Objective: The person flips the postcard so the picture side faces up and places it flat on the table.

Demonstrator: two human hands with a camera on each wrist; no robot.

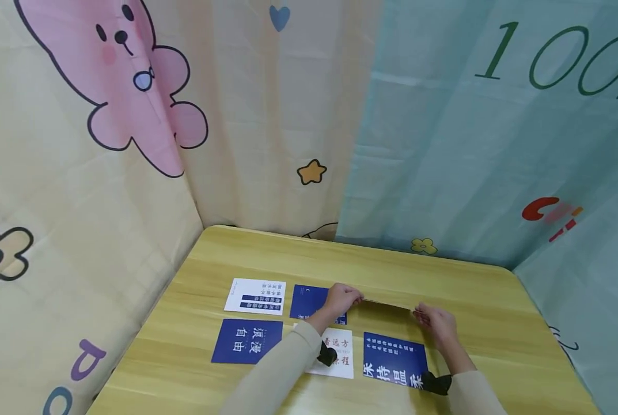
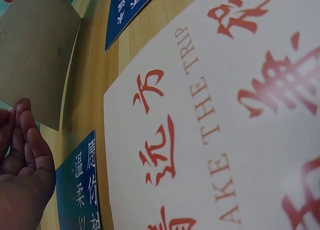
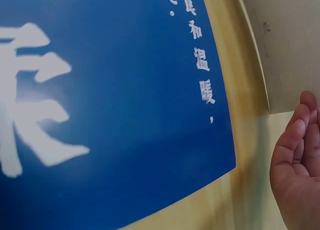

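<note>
A postcard is held up on edge above the far part of the table, nearly edge-on in the head view. My left hand pinches its left end, and my right hand pinches its right end. The side facing the wrist cameras is pale, with small faint print. Under my left hand lies a blue postcard, partly covered. Below my left forearm is a white postcard with red characters, partly hidden in the head view. Left of my right wrist lies a blue postcard with large white characters.
On the left of the wooden table lie a white postcard with blue bands and a blue postcard with white characters. Printed curtains hang behind and beside the table. Black wrist devices sit at my sleeves.
</note>
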